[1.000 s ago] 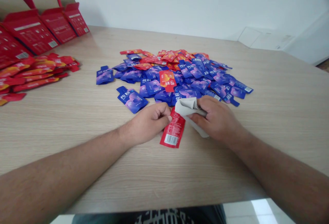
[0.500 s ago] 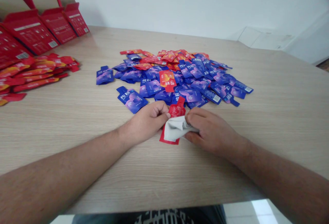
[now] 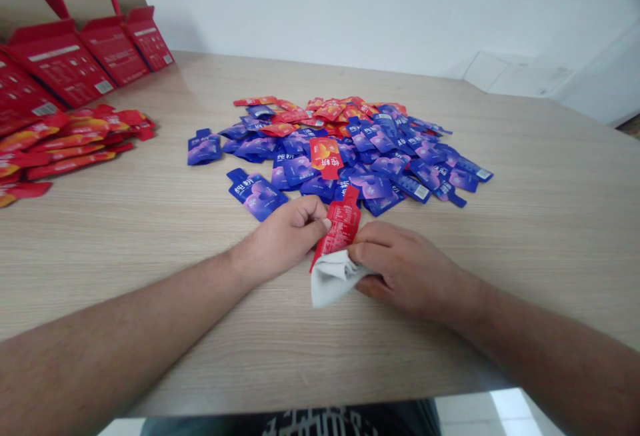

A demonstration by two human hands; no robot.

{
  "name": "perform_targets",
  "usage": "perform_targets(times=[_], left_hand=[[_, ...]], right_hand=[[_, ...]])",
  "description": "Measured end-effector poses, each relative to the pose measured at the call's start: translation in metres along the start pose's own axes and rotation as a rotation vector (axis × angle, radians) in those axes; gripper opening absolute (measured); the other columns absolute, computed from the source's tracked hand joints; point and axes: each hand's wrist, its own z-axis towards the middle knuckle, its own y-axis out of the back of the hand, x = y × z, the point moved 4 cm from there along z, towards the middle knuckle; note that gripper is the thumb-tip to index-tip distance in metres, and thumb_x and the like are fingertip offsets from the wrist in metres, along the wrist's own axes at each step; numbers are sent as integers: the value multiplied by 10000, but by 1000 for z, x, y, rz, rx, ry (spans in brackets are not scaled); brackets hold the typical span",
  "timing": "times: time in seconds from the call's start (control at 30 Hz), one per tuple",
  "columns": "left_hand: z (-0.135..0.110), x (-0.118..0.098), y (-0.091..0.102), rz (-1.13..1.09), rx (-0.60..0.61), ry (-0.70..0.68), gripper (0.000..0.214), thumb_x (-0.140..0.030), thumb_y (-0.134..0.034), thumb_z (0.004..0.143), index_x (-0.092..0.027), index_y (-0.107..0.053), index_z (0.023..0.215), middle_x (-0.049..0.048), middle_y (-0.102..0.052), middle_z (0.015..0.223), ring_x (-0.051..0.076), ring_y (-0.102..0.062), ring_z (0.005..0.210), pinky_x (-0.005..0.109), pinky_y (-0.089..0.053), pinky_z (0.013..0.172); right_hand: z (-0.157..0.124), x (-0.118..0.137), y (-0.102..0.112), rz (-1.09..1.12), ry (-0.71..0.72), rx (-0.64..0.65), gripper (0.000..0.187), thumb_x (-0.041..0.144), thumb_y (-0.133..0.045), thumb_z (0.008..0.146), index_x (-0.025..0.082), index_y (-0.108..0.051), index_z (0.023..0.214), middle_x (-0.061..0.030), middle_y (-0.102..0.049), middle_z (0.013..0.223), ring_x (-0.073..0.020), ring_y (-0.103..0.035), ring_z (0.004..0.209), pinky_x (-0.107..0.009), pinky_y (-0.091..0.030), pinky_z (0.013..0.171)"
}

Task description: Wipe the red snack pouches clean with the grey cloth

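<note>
My left hand [image 3: 283, 239] pinches the side of a red foil spouted sachet [image 3: 341, 226] between thumb and fingers, and the sachet's spout points away from me. My right hand [image 3: 403, 269] grips a crumpled white cloth [image 3: 333, 281] that covers the lower end of the sachet. A heap of blue and red sachets [image 3: 345, 146] lies just beyond my hands, with a blue sachet [image 3: 257, 195] lying close to my left fingers.
Red printed cartons [image 3: 53, 56] stand open at the far left of the wooden table [image 3: 525, 236]. Below them lies a stack of red sachets [image 3: 65, 146]. A white wall [image 3: 350, 9] runs behind the table.
The cloth has slid from the sachet's upper part down to its lower end, uncovering the spout end. My right hand has moved toward me and to the right.
</note>
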Motion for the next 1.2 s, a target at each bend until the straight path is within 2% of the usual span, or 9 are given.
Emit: perform_targets(times=[0.07,0.23,0.37,0.43,0.6,0.77,0.83,1.03,1.2], left_hand=[[0,0,0,-4,-4,-4,160,-276,-576,927,-181,-543,802,-51,-520,675,88,-443,578,202,-367,534],[-2,1,-2,-80,9,35,142,-286,-576,920,-187,-539,825,-59,-509,644,87,-430,530,204,-354,503],[-2,-1,1,-21,-20,3,154,-273,-574,920,-183,-537,801,-52,-513,661,90,-438,564,209,-364,533],[-1,-2,1,-25,-13,5,148,-270,-571,921,-184,-537,806,-53,-514,663,89,-441,565,209,-365,532],[-1,0,0,-46,14,46,116,-242,-570,912,-186,-540,815,-62,-507,630,84,-428,528,201,-347,492],[-1,1,1,-30,22,9,147,-254,-567,927,-180,-538,805,-56,-522,660,81,-441,558,201,-366,519],[0,1,1,-7,30,-5,157,-263,-572,928,-180,-535,800,-55,-527,665,84,-451,568,203,-373,526],[-1,3,-2,49,137,-43,127,-254,-584,928,-174,-553,835,-31,-593,715,101,-510,613,223,-406,554],[-2,2,-1,70,130,-74,131,-239,-599,922,-166,-564,819,-20,-603,735,103,-513,630,221,-405,563]], right_hand=[[0,-1,1,-13,-1,3,76,213,-648,924,209,-633,998,-60,-653,1005,-228,-604,907,-354,-486,792],[1,-12,5,-37,-125,-86,108,247,-662,917,187,-614,992,-92,-651,1011,-245,-604,924,-376,-498,818],[1,-1,0,3,-5,11,60,209,-654,909,213,-634,966,-57,-661,992,-226,-603,899,-353,-491,788],[1,-1,1,0,6,17,67,210,-645,920,214,-637,986,-58,-664,1001,-227,-606,902,-355,-492,792],[0,-20,7,-50,-153,-127,119,279,-647,939,183,-603,996,-98,-649,1020,-245,-610,919,-381,-504,821],[1,-5,0,2,-16,8,65,220,-645,924,212,-623,984,-64,-662,1024,-234,-615,932,-357,-499,803],[1,-4,1,1,-2,16,65,217,-642,927,211,-625,990,-61,-665,1028,-231,-616,929,-356,-496,810],[0,-29,17,-83,-230,-232,137,279,-661,927,201,-554,896,-73,-630,925,-243,-600,874,-362,-479,778],[1,-19,11,-27,-103,-115,130,295,-646,949,207,-552,929,-64,-622,966,-223,-592,861,-334,-465,765]])
